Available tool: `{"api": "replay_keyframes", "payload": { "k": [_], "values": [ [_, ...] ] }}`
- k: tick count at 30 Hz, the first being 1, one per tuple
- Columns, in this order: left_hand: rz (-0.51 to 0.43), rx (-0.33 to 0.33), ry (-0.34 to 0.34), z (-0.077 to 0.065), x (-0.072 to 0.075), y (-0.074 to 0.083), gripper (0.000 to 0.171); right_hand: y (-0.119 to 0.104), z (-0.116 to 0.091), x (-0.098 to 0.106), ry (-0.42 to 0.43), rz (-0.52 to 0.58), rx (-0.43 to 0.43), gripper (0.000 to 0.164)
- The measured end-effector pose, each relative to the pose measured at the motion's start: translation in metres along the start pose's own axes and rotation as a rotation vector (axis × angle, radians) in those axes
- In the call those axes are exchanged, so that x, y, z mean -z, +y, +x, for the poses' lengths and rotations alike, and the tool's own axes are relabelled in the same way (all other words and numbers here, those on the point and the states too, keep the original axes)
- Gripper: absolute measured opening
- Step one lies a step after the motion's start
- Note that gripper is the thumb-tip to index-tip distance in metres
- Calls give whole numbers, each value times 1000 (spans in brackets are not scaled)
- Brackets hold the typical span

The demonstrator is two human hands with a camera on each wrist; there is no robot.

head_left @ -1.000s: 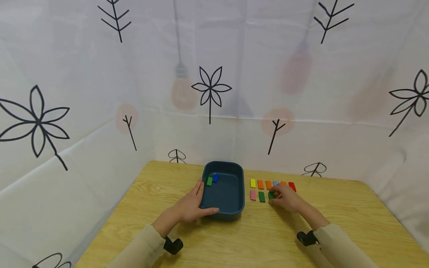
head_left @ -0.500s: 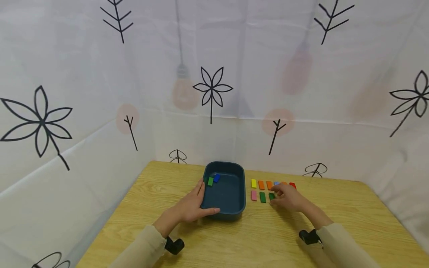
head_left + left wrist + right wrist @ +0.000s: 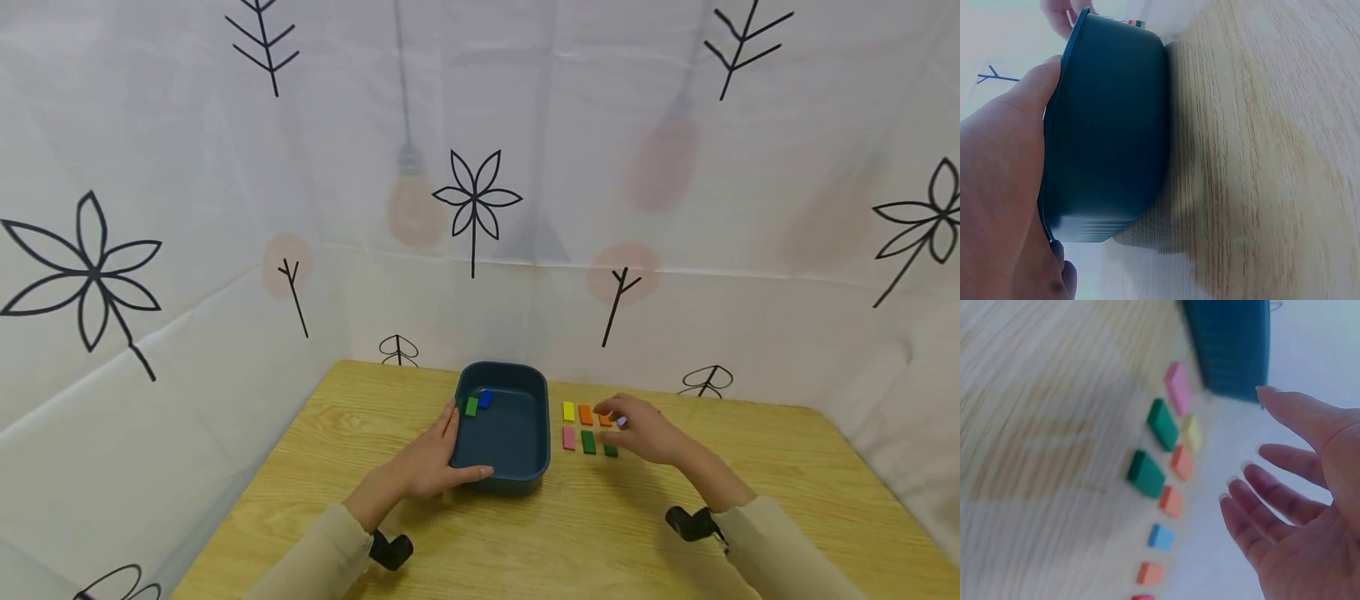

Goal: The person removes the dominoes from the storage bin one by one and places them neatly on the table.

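Observation:
A dark blue rectangular bin stands on the table, with a green block and a blue block inside. My left hand rests at its near left corner, fingers straight along the side and thumb on the rim. To the bin's right lie two rows of small flat blocks. My right hand hovers over their right part, fingers spread and holding nothing. Beneath it are a green block, a blue block and orange blocks, partly hidden in the head view.
At the rows' left end lie a yellow block and a pink block, beside another green block. A red block shows at the right wrist view's lower edge. White printed curtains surround the wooden table.
My right hand has lifted off the right-hand green block and shifted slightly up and left, leaving that block on the table. My left hand has stayed at the bin.

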State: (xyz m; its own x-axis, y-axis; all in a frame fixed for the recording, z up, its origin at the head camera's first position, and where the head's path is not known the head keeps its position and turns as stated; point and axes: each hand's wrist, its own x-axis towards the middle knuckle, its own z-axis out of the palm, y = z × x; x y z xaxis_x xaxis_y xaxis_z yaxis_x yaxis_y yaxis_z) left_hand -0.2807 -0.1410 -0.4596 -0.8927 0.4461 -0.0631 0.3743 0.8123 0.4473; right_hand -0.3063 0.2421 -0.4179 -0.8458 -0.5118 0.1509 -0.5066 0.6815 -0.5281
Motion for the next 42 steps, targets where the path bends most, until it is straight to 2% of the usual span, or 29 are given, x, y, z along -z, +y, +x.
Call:
{"api": "replay_keyframes", "payload": {
  "k": [4, 9, 14, 24, 30, 37, 42],
  "values": [
    [4, 2, -3, 1, 0, 0, 121, -13, 8, 0, 7, 8, 38, 39],
    [8, 8, -6, 1, 0, -1, 121, -31, 22, -2, 18, -6, 139, 37],
    [9, 10, -6, 2, 0, -1, 121, -47, 42, -4, -10, 9, 154, 37],
    [3, 19, -6, 3, 0, -1, 121, -65, 86, -14, -58, 54, 122, 39],
    [14, 10, -2, 2, 1, -1, 122, -68, 109, -24, -78, 59, 100, 42],
    [16, 0, -2, 3, 1, -3, 120, -66, 140, -41, -83, 58, 1, 46],
    [16, -7, -7, 4, 1, -3, 120, -67, 153, -54, -105, 78, -89, 48]
  ]
}}
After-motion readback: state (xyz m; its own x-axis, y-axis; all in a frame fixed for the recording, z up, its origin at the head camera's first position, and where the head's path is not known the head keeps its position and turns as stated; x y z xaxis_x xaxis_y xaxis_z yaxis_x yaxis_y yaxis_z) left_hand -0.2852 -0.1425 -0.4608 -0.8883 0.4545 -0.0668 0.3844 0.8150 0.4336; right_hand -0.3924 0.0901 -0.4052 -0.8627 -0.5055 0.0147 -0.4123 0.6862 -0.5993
